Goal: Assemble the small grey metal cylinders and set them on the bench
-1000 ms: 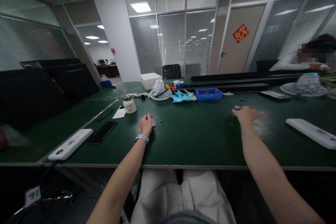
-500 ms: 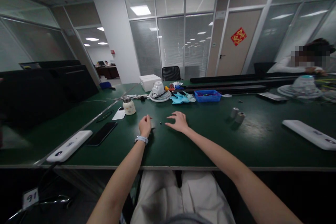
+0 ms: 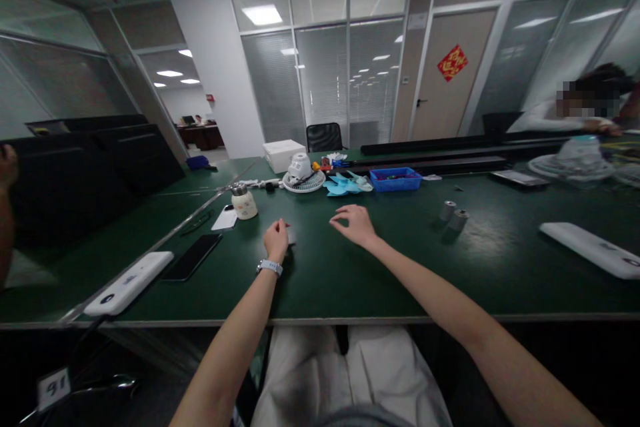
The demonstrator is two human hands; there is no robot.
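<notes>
My left hand (image 3: 277,239), with a watch on its wrist, is closed over the green table (image 3: 320,287); a small part of something dark shows by its fingers, too small to name. To the right, my right hand (image 3: 354,223) is held above the table with thumb and fingertips brought close together; whatever is between them, if anything, is too small to make out. Beyond the hands lie light blue fan blades (image 3: 343,185), a white fan head on its grille (image 3: 301,175) and a blue tray (image 3: 395,179) of small parts.
Two metal cylinders (image 3: 453,215) stand to the right. A cream bottle (image 3: 244,203), a black phone (image 3: 193,257) and a white device (image 3: 129,283) are at the left. Another white device (image 3: 593,249) lies far right. A person leans on the table at the back right.
My right hand has moved to the right and its fingers have drawn together. The small dark piece between my hands is no longer visible on the table. Another person's hand appears at the left edge.
</notes>
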